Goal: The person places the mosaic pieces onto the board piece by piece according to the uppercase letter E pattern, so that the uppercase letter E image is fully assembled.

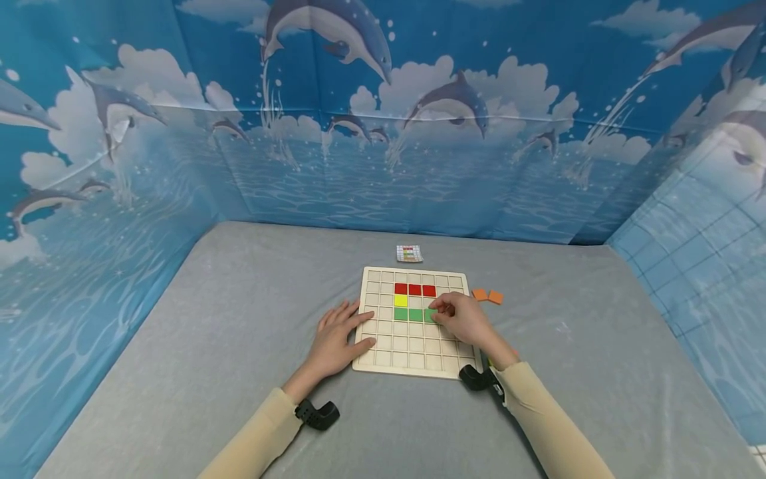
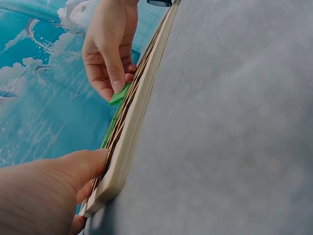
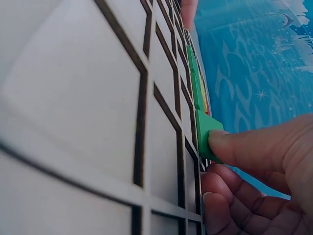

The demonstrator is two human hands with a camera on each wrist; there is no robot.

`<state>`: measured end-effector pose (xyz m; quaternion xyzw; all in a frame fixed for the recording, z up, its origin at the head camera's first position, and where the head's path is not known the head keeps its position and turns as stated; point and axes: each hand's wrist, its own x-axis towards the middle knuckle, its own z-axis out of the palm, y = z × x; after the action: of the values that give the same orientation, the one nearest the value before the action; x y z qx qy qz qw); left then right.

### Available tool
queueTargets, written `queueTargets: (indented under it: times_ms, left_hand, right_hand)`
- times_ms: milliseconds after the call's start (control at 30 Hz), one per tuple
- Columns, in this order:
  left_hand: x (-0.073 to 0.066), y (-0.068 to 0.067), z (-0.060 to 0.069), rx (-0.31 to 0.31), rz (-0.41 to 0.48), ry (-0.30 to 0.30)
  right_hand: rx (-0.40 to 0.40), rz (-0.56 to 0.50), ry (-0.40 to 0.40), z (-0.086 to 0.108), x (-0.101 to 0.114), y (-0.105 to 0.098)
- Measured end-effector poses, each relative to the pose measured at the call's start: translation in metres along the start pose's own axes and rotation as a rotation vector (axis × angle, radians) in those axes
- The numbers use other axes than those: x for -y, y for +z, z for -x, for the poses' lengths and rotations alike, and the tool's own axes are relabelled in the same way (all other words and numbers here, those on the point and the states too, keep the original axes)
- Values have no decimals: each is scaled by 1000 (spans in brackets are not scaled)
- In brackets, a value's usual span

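A wooden grid board (image 1: 399, 360) lies on the grey table. In its cells sit three red square tiles (image 1: 415, 290), one yellow tile (image 1: 401, 301) and two green tiles (image 1: 415, 315). My right hand (image 1: 465, 320) pinches another green tile (image 3: 208, 134) between thumb and fingers at the right end of the green row. In the right wrist view this tile is tilted against the grid. My left hand (image 1: 336, 341) rests on the board's left edge with fingers spread, its thumb on the top face.
A small card (image 1: 409, 253) with a coloured grid pattern lies behind the board. Two orange tiles (image 1: 487, 296) lie off its right edge, and other coloured pieces are partly hidden under the right wrist. A dolphin-print curtain (image 1: 383, 179) surrounds the table.
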<state>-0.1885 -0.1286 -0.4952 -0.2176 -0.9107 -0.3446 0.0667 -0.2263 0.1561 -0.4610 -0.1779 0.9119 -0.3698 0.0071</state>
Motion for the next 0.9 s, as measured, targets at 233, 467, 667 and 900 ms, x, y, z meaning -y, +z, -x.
queueTargets:
  times_ms: [233, 467, 667, 900]
  left_hand:
    - [2, 3, 1, -9, 4, 6]
    - [1, 5, 3, -7, -5, 8]
    - [0, 4, 3, -13, -5, 7]
    - [1, 5, 2, -19, -3, 16]
  right_hand:
    - [-8, 30, -22, 2, -1, 1]
    - [-21, 94, -35, 3, -2, 2]
    - [-40, 133, -34, 4, -2, 2]
    - [-45, 104, -58, 13, -6, -11]
